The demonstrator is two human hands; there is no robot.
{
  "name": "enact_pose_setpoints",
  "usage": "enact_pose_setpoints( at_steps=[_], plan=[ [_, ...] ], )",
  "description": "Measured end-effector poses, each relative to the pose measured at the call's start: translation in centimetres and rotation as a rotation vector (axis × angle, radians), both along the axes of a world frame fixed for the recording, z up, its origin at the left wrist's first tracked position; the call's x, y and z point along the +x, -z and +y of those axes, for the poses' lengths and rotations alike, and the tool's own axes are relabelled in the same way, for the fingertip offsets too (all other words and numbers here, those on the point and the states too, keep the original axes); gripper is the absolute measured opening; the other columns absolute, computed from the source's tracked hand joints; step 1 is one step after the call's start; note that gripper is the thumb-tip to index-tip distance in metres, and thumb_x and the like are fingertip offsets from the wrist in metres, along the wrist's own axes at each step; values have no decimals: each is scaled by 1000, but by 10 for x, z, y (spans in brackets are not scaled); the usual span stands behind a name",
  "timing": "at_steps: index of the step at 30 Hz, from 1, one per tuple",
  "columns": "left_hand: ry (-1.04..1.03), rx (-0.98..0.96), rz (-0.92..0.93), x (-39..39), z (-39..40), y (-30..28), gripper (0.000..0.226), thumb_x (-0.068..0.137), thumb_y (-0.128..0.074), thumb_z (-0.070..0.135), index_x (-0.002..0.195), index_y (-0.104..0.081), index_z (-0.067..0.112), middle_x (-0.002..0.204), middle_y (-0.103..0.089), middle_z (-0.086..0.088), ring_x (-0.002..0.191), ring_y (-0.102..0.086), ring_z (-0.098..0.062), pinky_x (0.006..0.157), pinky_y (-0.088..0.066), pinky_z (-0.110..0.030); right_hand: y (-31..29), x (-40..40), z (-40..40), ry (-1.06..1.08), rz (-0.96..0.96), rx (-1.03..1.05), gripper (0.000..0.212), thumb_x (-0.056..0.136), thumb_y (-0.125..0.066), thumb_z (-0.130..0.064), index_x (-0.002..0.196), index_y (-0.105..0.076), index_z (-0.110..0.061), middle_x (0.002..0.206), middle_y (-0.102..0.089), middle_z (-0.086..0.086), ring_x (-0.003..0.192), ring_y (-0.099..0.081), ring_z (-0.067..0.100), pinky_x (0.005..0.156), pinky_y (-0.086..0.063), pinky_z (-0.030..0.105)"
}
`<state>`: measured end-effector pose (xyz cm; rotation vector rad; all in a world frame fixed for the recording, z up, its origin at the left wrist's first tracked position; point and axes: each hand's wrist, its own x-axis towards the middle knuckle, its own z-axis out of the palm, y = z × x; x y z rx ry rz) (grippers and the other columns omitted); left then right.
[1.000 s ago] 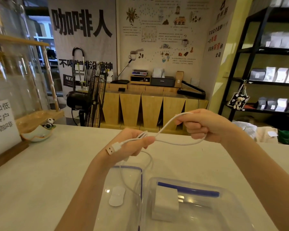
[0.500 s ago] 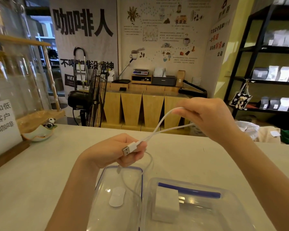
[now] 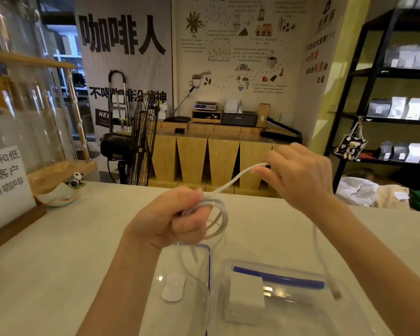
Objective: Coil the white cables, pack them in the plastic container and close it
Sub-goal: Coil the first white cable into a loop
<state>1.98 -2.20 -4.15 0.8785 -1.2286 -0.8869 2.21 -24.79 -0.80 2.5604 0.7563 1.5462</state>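
Note:
My left hand [image 3: 172, 218] is closed around a small coil of white cable [image 3: 220, 214] held above the counter. From the coil a straight stretch of the cable runs up and right to my right hand [image 3: 298, 175], which pinches it. The loose end hangs below my right wrist, its plug [image 3: 335, 293] dangling over the clear plastic container [image 3: 289, 318]. A white charger block [image 3: 245, 299] lies in the container. The clear lid with a blue seal [image 3: 207, 263] lies flat to the container's left, with a white oval piece [image 3: 173, 286] on it.
The pale counter [image 3: 70, 251] stretches left and right of the container. At the far left stand a white sign [image 3: 4, 175] on a wooden base and a small dish with a panda figure [image 3: 63, 190]. A floor fan and shelves are beyond the counter.
The cable's plug, which stuck out of my left hand, is now wrapped into a coil there. My right hand has swung round, and the free end now hangs below its wrist.

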Motion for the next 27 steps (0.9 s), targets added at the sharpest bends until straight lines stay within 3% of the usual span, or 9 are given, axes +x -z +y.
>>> enact_pose_setpoints(
  at_steps=[3,6,11,14,16,19,22,25,27],
  plan=[
    [84,-244,342,-4,-9,-6,42,97,-29,30,71,-53,7,47,-32,0,44,-34,-14,46,-29,-21,11,3,7,3,189,23,60,95,-17,-48,76,-62,-15,58,-56,0,48,-47,15,38,-33,24],
    [87,-466,581,-4,-10,-9,46,96,-30,32,77,-55,-2,51,-36,-3,47,-33,-15,48,-27,-25,17,-2,18,-34,282,73,48,96,-20,-41,83,-57,-13,56,-50,-6,41,-42,11,35,-30,21],
    [-57,-679,711,1,2,-11,43,97,-26,31,86,-52,-2,55,-34,-6,51,-30,-15,54,-28,-25,34,-26,48,-253,929,279,10,93,-39,-27,95,-49,-24,62,-50,-9,52,-49,2,51,-45,16],
    [-231,-727,733,8,7,-8,42,96,-30,30,89,-55,-3,54,-47,-10,48,-40,-18,52,-36,-25,36,-46,63,-432,1292,420,10,93,-43,-27,91,-53,-28,57,-52,-8,45,-46,-1,48,-40,9],
    [-521,-721,728,11,6,-6,40,95,-31,32,84,-57,3,49,-46,-1,43,-42,-12,45,-38,-20,35,-56,67,-473,1354,473,13,93,-42,-27,94,-55,-25,54,-50,-9,43,-43,-1,47,-39,11],
    [-1002,-569,550,6,-5,-7,39,97,-25,34,83,-53,11,45,-39,8,40,-34,-5,41,-34,-15,30,-60,68,-427,1268,492,21,93,-41,-30,101,-58,-23,54,-51,-16,49,-48,-4,51,-41,12],
    [-1301,-358,236,-2,-20,-5,35,95,-27,32,86,-54,12,45,-43,7,43,-38,-5,45,-36,-15,26,-66,67,-325,1125,354,26,94,-36,-35,110,-55,-26,67,-51,-17,64,-52,3,63,-47,21],
    [-1470,-135,-248,-7,-32,2,29,91,-31,34,87,-54,16,54,-45,7,48,-41,-3,49,-36,-14,16,-77,67,-190,906,110,31,96,-30,-36,111,-52,-20,78,-60,-6,70,-56,10,66,-49,27],
    [-1468,22,-432,-6,-36,7,27,93,-32,29,85,-54,16,57,-46,6,48,-42,-2,49,-37,-14,6,-77,62,-78,729,-73,32,96,-28,-35,109,-52,-18,86,-63,1,77,-59,16,74,-52,32]
  ],
)
